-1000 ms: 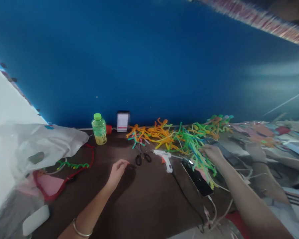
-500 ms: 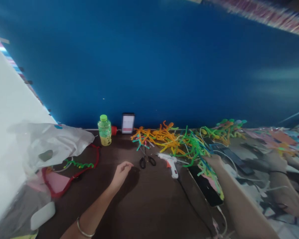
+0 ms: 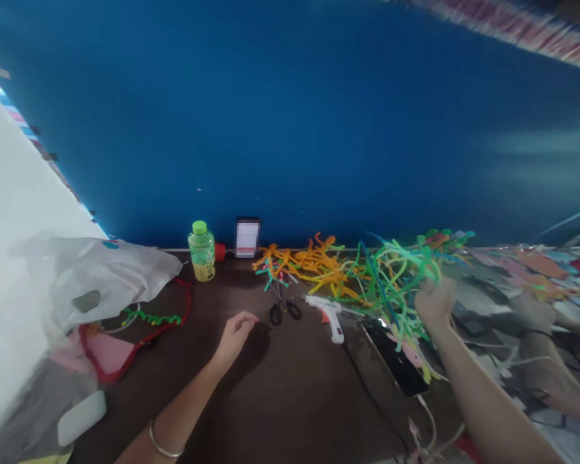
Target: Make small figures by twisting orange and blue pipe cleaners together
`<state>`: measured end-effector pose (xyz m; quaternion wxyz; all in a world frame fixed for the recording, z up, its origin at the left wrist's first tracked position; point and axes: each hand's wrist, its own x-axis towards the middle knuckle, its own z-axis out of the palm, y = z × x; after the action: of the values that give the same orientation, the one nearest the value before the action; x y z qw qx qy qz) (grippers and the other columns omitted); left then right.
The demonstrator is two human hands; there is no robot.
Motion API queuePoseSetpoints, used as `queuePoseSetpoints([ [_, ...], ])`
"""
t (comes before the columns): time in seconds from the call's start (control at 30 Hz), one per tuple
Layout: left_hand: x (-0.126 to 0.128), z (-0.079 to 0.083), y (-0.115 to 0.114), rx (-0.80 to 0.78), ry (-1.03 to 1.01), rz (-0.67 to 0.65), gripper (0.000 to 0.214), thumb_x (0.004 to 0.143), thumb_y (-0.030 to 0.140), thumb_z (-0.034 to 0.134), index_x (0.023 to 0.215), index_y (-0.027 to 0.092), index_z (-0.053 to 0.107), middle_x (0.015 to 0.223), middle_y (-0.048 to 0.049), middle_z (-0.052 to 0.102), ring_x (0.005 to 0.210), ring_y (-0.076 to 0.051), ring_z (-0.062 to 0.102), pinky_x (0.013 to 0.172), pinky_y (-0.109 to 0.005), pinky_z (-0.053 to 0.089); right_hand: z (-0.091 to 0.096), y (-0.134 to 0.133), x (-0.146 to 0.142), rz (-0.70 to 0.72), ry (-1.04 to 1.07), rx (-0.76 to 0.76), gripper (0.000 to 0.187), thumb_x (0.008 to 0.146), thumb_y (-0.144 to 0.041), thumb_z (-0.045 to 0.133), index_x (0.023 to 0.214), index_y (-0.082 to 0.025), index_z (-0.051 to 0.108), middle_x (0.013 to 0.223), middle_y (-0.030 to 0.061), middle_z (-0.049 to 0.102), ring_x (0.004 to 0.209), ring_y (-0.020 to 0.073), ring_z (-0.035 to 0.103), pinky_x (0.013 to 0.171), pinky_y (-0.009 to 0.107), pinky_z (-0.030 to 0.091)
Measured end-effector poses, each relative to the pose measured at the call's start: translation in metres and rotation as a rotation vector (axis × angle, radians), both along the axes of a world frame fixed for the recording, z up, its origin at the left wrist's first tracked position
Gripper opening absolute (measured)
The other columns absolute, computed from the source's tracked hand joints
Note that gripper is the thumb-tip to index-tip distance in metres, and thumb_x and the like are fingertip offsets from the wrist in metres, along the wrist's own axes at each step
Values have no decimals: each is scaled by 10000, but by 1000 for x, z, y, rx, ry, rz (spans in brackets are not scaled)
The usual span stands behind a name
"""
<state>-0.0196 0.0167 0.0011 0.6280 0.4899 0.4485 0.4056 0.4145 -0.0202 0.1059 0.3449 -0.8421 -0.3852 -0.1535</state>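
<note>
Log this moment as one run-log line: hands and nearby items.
left hand: empty, near scissors | right hand: holding green pipe cleaners | nearby: glue gun, phone

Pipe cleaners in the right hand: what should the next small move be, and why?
Probably bring the left hand over to steady the bunch: it is open and empty, while the right hand alone holds the tangled pipe cleaners, whose strands dangle over the phone.
</note>
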Motion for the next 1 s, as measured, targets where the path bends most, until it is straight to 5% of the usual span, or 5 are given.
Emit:
queuePoseSetpoints([
  [0.43,0,7,-3,-55,-36,20,195,651,323,576,652,132,614,496,22,487,457,-70,391,443,-184,277,76,3,-28,-17,-99,331,110,723,-129,422,723,-213,352,694,45,486,767,210,516,804,366,378],
  [0.63,0,9,-4,-51,-67,17,215,629,341,598,653,128,605,505,20,490,462,-68,396,440,-186,275,115,3,-54,169,-10,489,131,756,-92,414,765,-206,350,621,-14,463,530,118,465,648,317,415],
  [0.83,-1,3,-1,-88,-178,39,291,647,416,601,710,133,571,396,102,258,364,-31,212,390,-184,155,138,3,-96,485,192,673,119,808,-225,486,778,-203,373,590,-46,474,414,54,401,456,221,342],
  [1.0,-1,-3,3,-87,-359,19,310,664,369,623,829,107,602,576,-2,538,516,-83,471,521,-221,373,140,0,-149,761,466,771,261,731,-316,624,718,-189,397,573,-60,494,405,31,374,434,197,312],
])
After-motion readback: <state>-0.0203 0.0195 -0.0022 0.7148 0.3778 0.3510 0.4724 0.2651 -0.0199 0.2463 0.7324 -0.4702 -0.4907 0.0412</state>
